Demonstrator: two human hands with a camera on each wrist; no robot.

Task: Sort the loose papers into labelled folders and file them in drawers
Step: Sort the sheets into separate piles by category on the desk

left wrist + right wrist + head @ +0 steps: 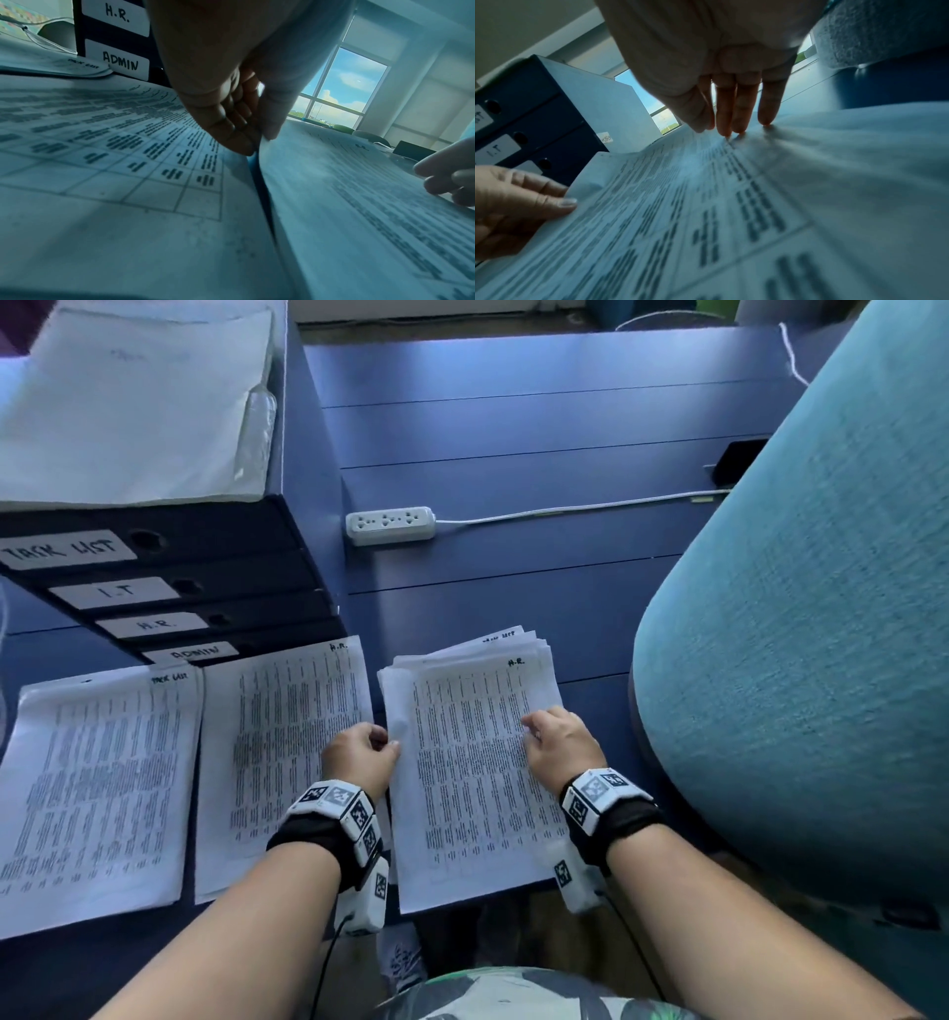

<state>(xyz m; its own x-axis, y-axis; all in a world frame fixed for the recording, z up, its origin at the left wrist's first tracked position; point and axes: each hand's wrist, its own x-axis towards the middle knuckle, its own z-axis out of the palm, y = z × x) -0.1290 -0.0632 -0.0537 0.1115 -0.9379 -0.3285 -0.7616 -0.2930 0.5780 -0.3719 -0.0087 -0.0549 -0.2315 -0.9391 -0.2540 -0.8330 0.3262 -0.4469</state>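
Printed paper stack (pixel 477 762) beside sorted sheets (pixel 277 757)

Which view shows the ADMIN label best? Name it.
The left wrist view: the ADMIN label is large and sharp there. The head view shows it small and faint. The right wrist view shows other drawer labels only.

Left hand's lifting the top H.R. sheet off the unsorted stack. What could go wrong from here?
1. The left hand pinches the top H.R. sheet at its edge; a second sheet might lift with it.
2. The unsorted stack is already fanned; the right hand pressing with fingertips may let it slide.
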